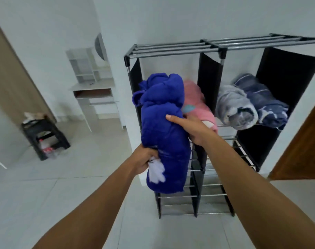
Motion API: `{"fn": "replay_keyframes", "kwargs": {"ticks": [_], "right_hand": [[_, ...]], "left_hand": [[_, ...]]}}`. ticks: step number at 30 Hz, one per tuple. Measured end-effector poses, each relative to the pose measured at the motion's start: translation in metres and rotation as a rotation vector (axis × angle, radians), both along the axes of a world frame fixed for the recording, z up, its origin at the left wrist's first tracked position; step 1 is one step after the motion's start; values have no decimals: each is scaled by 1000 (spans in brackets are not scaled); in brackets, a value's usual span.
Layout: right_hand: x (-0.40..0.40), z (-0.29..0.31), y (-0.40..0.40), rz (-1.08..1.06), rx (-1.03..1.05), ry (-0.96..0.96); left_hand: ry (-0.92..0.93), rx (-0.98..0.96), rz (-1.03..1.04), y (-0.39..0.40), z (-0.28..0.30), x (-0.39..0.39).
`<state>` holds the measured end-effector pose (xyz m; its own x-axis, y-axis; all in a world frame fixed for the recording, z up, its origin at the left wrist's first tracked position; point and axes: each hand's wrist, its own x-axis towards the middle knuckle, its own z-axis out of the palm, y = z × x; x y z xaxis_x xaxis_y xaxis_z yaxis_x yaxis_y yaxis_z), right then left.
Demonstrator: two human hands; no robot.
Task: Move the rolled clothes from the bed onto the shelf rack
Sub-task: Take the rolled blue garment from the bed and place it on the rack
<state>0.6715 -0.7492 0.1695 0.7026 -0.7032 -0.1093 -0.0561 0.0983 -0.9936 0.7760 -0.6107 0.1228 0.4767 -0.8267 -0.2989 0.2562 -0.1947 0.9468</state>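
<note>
- Right now I see the blue rolled garment (pixel 163 130) held up in front of the shelf rack (pixel 212 49), its far end at the mouth of the upper left compartment, its near end hanging lower.
- My left hand (pixel 144 160) grips the roll low on its left side, fingers (pixel 149 155) curled into the cloth by a white patch (pixel 156 171).
- My right hand (pixel 190 128) lies on the roll's right flank, fingers (pixel 172 118) pressed together and flat against the fabric.
- Just behind the roll, a pink roll (pixel 199 105) sits in that same compartment.
- In the upper right compartment, a grey roll (pixel 234 108) and a navy striped roll (pixel 264 103) lie touching.
- Farther left stand a white desk (pixel 93 87) and a black stool (pixel 45 137) on the tiled floor.
</note>
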Motion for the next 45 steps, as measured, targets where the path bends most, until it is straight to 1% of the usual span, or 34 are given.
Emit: {"fn": "replay_keyframes", "kwargs": {"ticks": [2, 5, 9, 13, 16, 19, 22, 23, 26, 31, 37, 39, 41, 43, 45], "right_hand": [[19, -1, -20, 5, 19, 30], [46, -4, -47, -71, 72, 62], [84, -2, -86, -183, 136, 91], [112, 9, -113, -277, 178, 17], [132, 14, -131, -291, 190, -16], [148, 7, -147, -312, 188, 16], [156, -1, -153, -271, 80, 166], [159, -4, -154, -239, 47, 219], [168, -8, -152, -155, -69, 367], [176, -6, -153, -42, -381, 624], [175, -20, -150, 23, -614, 806], [173, -23, -147, 42, -667, 826], [167, -24, -142, 32, -683, 803], [156, -24, -138, 2, -679, 715], [138, -23, -128, -47, -680, 590]], "left_hand": [[-21, 44, 25, -13, 0, 18], [-17, 80, 48, -39, -3, 44], [-8, 126, 130, -82, 7, 72], [-53, 135, 129, -119, 25, 94], [-99, 119, 168, -140, 32, 105], [-163, 95, 194, -156, 29, 114], [-360, 149, 183, -165, 22, 118], [-391, 171, 163, -166, 20, 119], [-383, 198, 104, -170, 19, 119], [-424, 203, 71, -177, 21, 120], [-709, 320, -36, -181, 0, 121], [-785, 360, -62, -182, -7, 121], [-813, 350, -62, -182, -12, 123], [-816, 316, -48, -180, -11, 121], [-862, 259, -14, -172, -10, 114]]}}
